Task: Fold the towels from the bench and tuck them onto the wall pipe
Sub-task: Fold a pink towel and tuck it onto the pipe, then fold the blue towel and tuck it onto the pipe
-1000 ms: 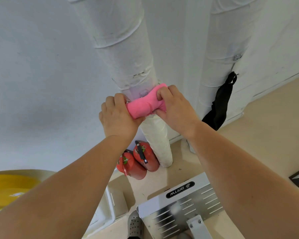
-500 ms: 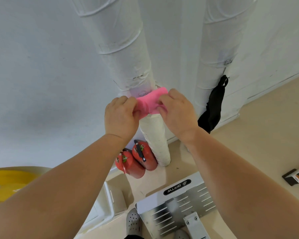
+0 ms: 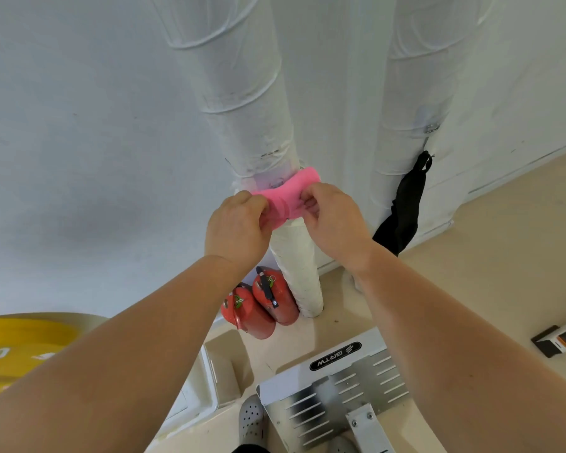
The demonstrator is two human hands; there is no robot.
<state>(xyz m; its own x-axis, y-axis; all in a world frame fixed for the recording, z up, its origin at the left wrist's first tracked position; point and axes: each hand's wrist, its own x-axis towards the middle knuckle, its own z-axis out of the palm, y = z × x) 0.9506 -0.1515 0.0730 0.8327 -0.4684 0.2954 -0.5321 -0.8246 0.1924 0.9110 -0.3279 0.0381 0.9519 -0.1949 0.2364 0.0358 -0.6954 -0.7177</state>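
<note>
A folded pink towel (image 3: 291, 191) lies across the front of the white wrapped wall pipe (image 3: 242, 103), just below a taped joint. My left hand (image 3: 237, 228) grips the towel's left end with closed fingers. The towel's right end is pinched by my right hand (image 3: 335, 220), thumb underneath. The towel's middle is bunched and narrow between the two hands. Its far end sticks up past my right fingers, against the pipe. The pipe's lower part (image 3: 296, 266) continues down to the floor.
A second white pipe (image 3: 412, 86) stands to the right with a black cloth (image 3: 402, 207) hanging from a hook. Two red fire extinguishers (image 3: 258, 305) sit at the pipe's foot. A metal machine plate (image 3: 337, 384), a yellow disc (image 3: 17, 348) and a white box (image 3: 203, 387) lie below.
Both hands shifted slightly lower on the pipe and closer together. The towel is more bunched between them, and the right fingers have curled under its right end.
</note>
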